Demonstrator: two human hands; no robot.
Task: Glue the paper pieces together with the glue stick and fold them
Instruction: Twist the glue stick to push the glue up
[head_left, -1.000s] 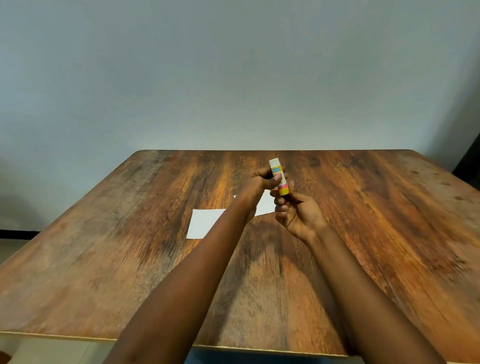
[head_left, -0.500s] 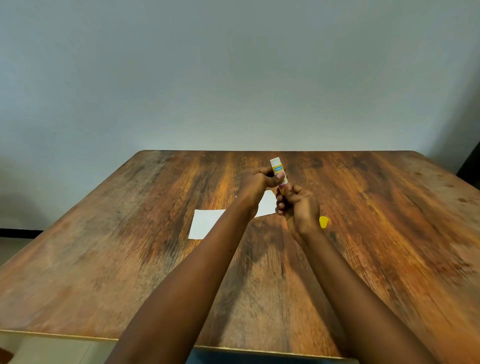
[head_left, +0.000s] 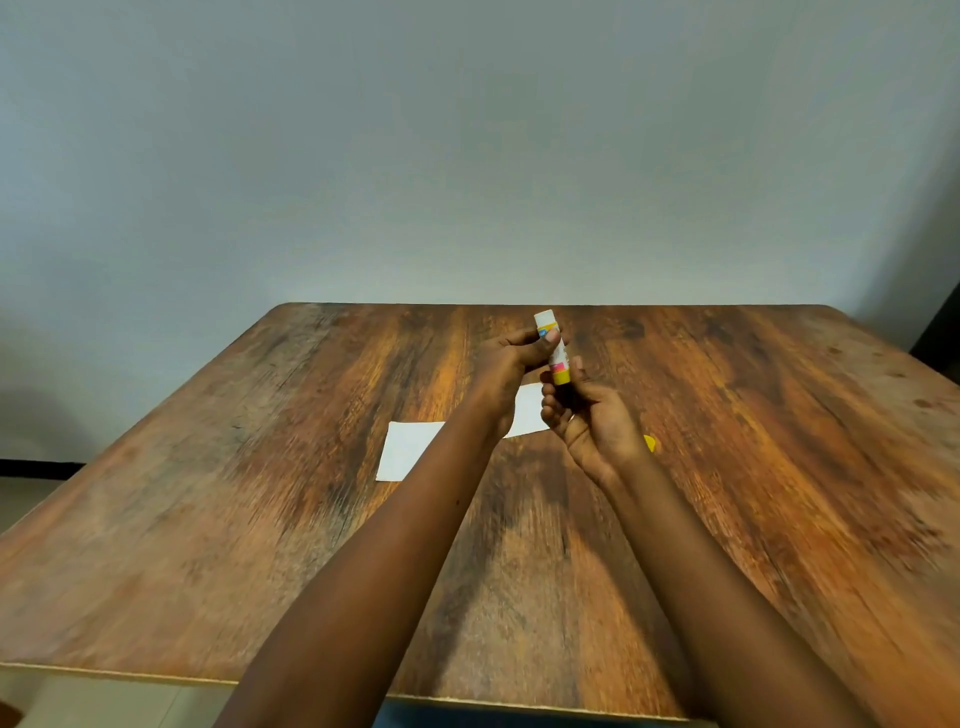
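I hold a glue stick (head_left: 554, 349) upright above the table, uncapped, its white tip up and its yellow base down. My left hand (head_left: 506, 371) grips its upper body. My right hand (head_left: 589, 415) pinches the yellow base with its fingertips. The yellow cap (head_left: 649, 443) lies on the table just right of my right wrist, mostly hidden. White paper pieces (head_left: 408, 449) lie flat on the table under my hands, partly covered by my left forearm.
The wooden table (head_left: 260, 493) runs to a plain wall at the back. Its near edge crosses the bottom of the view. A dark object (head_left: 943, 332) stands at the far right beyond the table.
My right hand has opened a little around the base of the glue stick, so the yellow base shows again. The yellow cap came to lie on the table half a second ago.
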